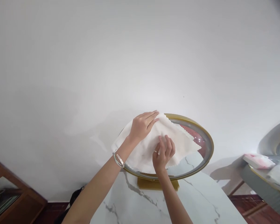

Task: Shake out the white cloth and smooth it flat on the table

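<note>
A white cloth (pixel 184 141) with scalloped edges is spread over the glass of an oval-looking mirror (pixel 208 137) with a gold rim. The mirror stands tilted on a gold base (pixel 144 183). My left hand (pixel 143 126), with a bracelet at the wrist, lies flat on the cloth near the mirror's top rim, fingers stretched out. Lower down, near the middle, my right hand (pixel 163 153) has its fingers bent on the cloth and wears a ring. Its thumb is partly hidden. On the right, bare glass shows reflections.
A white marble-patterned table (pixel 200 196) carries the mirror, close to a pale wall (pixel 140 56). At the right a grey-sided stand (pixel 263 183) bears a pink and white packet (pixel 259 161). Wooden framed furniture (pixel 30 202) is at the lower left.
</note>
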`<state>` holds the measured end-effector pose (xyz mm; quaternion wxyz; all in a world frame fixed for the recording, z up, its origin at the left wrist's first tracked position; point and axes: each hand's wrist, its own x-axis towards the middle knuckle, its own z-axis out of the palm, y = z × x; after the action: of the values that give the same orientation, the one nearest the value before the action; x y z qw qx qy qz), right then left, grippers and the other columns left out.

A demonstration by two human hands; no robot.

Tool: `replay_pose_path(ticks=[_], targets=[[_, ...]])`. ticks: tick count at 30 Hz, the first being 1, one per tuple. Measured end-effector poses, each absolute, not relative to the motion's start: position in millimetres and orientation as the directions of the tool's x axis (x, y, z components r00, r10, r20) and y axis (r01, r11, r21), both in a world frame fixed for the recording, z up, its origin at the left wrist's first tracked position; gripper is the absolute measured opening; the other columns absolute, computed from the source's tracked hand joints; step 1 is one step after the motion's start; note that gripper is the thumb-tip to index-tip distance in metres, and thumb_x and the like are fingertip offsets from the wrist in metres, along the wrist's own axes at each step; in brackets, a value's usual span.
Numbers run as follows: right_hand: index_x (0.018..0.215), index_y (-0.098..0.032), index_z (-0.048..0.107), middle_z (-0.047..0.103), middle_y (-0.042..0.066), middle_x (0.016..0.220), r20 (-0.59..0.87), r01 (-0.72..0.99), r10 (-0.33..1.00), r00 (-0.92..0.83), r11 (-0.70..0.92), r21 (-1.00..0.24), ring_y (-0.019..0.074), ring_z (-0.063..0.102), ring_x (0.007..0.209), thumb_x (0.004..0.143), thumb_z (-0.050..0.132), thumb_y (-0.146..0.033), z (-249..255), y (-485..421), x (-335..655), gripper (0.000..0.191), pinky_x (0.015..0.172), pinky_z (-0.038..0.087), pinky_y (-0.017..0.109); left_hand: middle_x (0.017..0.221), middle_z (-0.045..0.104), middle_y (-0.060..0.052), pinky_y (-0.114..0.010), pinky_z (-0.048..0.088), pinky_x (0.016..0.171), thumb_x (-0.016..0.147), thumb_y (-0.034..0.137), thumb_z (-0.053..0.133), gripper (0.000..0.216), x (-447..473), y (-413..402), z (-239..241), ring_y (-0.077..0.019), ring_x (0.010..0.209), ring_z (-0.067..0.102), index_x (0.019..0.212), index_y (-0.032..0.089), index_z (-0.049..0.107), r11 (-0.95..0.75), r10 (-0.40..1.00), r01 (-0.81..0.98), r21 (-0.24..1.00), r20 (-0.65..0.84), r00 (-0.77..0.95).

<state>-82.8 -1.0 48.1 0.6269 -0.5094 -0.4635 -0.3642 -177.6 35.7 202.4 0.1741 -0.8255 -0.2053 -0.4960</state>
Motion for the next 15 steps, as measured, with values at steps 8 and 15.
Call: replay_pose_path(ticks=[8,15], targets=[[0.150,-0.015,0.020,0.019,0.021,0.154,0.933,0.913,0.135,0.333,0.201,-0.355,0.0375,0.013,0.143,0.097,0.038,-0.043,49.2,10.7,-87.2,0.063,0.105,0.018,0.070,0.120,0.068,-0.001,-0.033,0.049,0.100,0.095,0.027,0.047,0.026,-145.1,25.5,193.1,-0.0159,0.117,0.059,0.114,0.022,0.065,-0.783,0.027,0.547,-0.297,0.862,0.506],[0.150,-0.014,0.021,0.020,0.022,0.154,0.929,0.916,0.071,0.362,0.157,-0.369,0.0377,0.014,0.143,0.096,0.037,-0.042,67.3,22.7,-90.7,0.063,0.106,0.015,0.070,0.117,0.069,0.000,-0.031,0.052,0.094,0.097,0.029,0.045,0.028,-152.3,31.6,193.0,-0.0156,0.108,0.064,0.115,0.022,0.064,-0.758,0.117,0.626,-0.183,0.906,0.408]])
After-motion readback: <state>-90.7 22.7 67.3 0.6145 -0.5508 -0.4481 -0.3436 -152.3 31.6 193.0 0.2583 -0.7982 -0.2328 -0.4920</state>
